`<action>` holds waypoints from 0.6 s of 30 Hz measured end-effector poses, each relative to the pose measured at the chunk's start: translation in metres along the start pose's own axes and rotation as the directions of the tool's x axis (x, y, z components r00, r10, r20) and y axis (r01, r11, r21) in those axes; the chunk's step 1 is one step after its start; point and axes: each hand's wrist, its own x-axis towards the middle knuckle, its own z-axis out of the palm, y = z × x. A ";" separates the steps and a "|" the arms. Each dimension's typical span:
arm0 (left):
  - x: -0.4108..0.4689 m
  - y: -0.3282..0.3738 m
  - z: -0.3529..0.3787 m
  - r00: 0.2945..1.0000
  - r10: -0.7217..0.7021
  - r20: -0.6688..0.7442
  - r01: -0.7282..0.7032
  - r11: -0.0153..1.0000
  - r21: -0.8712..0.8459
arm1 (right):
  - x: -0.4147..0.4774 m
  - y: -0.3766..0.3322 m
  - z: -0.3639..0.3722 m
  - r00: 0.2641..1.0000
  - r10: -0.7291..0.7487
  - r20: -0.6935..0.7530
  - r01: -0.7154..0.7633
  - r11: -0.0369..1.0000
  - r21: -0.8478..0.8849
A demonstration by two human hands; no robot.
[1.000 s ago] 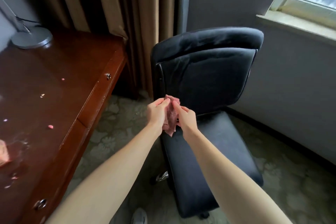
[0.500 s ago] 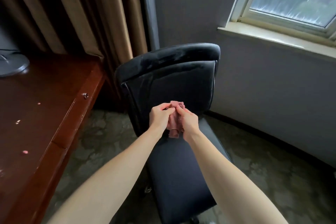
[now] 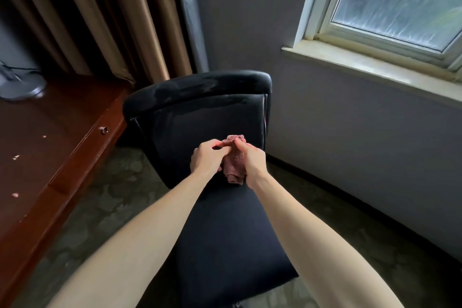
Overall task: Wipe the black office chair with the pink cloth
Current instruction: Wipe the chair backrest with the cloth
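The person's two hands meet in front of the black office chair, level with the lower part of its backrest and above the rear of its seat, with the pink cloth bunched between them. The left hand pinches the top of the cloth, its fingers curled and closed on the fabric. The right hand grips the wad from the other side, thumb pressed on the upper fold and the rest of the hand wrapped round the bundle. The cloth is crumpled into a narrow roll: its top edge pokes up above the knuckles and its lower end hangs out below the hands, over the seat. Whether it touches the chair cannot be told. Pale smears show along the padded top of the backrest. To the left of the chair as the camera sees it runs a reddish-brown wooden tabletop with a metal drawer knob on the edge nearest the chair, a few pale pink crumbs scattered on it, and a grey round lamp base at its far end. Tan curtains hang behind the chair. Above and to the right of the chair is a white-framed window with a pale sill, set in a grey wall. A patterned green carpet lies under the chair.
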 end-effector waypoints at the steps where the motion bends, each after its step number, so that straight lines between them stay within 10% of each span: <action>1: 0.004 0.002 0.002 1.000 0.011 -0.003 -0.010 1.000 0.019 | 0.003 -0.003 -0.002 1.000 -0.002 -0.007 0.002 1.000 -0.003; 18: 0.122 0.095 0.023 0.941 0.339 -0.008 -0.317 0.888 0.335 | 0.087 -0.071 -0.040 0.959 -0.081 -0.270 0.064 0.995 -0.072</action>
